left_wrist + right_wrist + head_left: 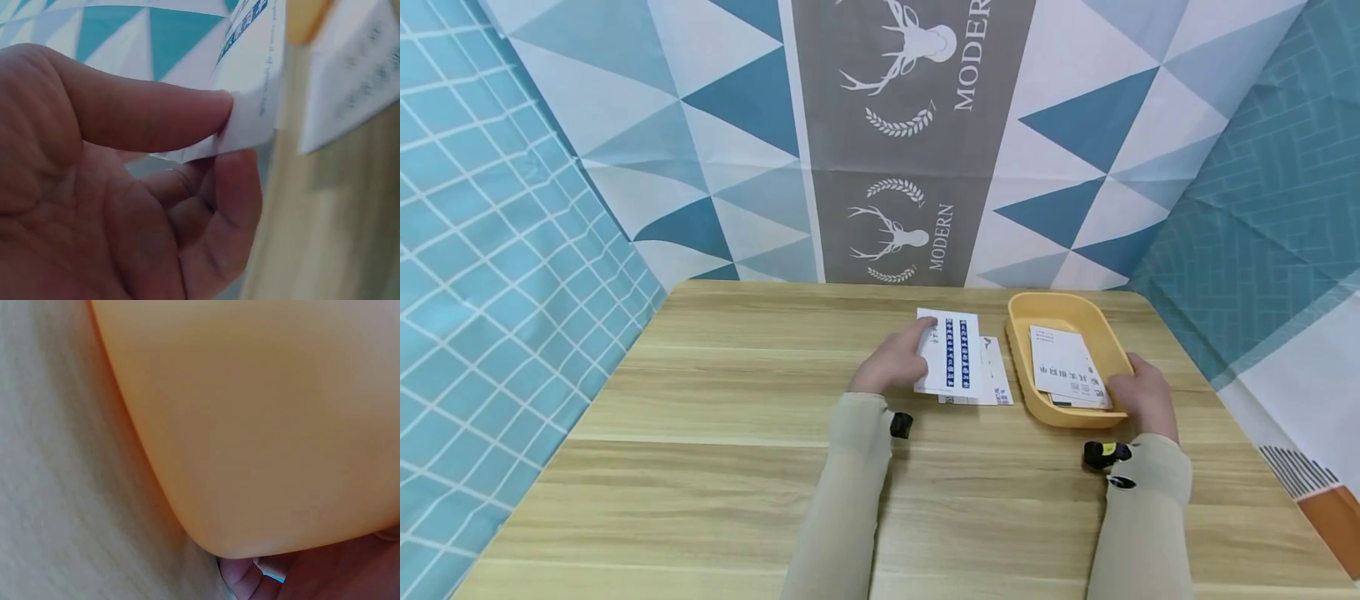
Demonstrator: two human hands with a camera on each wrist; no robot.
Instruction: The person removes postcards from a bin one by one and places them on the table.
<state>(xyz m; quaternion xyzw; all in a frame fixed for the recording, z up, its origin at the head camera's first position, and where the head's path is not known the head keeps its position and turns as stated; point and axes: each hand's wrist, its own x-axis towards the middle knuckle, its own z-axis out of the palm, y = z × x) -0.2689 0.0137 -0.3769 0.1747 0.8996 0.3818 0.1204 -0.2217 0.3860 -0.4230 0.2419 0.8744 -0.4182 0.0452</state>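
Observation:
My left hand [891, 362] pinches a white card [958, 354] printed with blue blocks of characters. In the left wrist view, the thumb [162, 115] lies on the card's face and curled fingers sit behind it. Another white card [997, 375] is on the table, partly covered by the held one in the head view. On the right, my right hand [1146, 398] grips the near right side of a yellow plastic basket [1028, 398]. Inside the basket lie white printed cards [1067, 367], overlapping. The basket's outer wall [250, 437] fills most of the right wrist view, hiding most of that hand.
A wood-grain table [715, 467] carries everything. Behind it hangs a patterned cloth [745, 150] with triangles and deer heads, and blue checked cloth [490, 250] borders the left side. Dark wrist devices [1105, 455] are strapped at both cuffs.

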